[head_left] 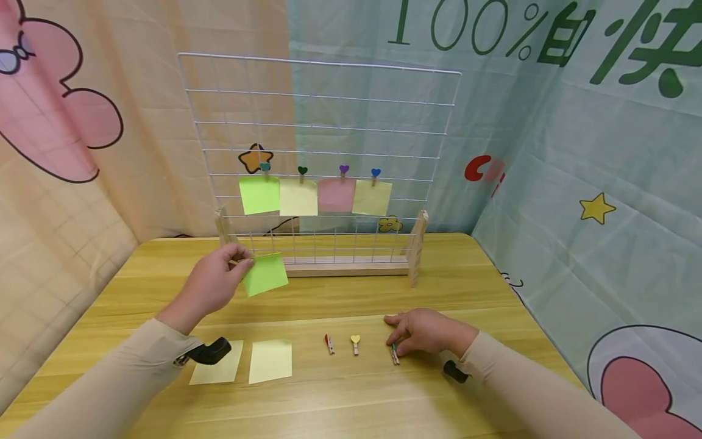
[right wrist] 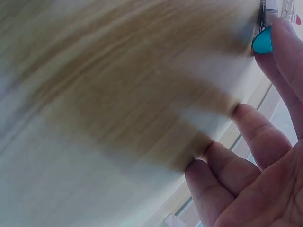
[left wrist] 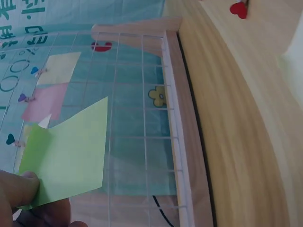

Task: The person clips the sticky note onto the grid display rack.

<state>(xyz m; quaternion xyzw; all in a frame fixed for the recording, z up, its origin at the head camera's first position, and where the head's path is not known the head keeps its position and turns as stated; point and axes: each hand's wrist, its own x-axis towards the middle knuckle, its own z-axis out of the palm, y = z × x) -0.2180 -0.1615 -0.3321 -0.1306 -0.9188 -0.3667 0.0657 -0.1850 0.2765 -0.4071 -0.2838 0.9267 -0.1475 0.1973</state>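
My left hand [head_left: 215,280] pinches a green sticky note [head_left: 267,274] by its edge, in front of the wire grid's lower left. Seen from the left wrist, the same green note [left wrist: 71,156] bends slightly between thumb and fingers. Over at the right, my right hand [head_left: 428,332] is low on the table, thumb and index finger pinching a small wooden clothespin [head_left: 394,353]. Its teal head [right wrist: 262,41] shows in the right wrist view, while the other fingertips touch the tabletop. A red-topped clothespin [head_left: 329,344] and a yellow heart clothespin [head_left: 355,344] lie left of that hand.
Behind, a white wire grid [head_left: 318,126] stands in a wooden base [head_left: 351,269]. Several notes hang on it from heart clothespins, among them a pink note [head_left: 336,196]. Two pale yellow notes lie at the front left, one [head_left: 270,361] beside the other [head_left: 222,366]. Printed curtains surround the table.
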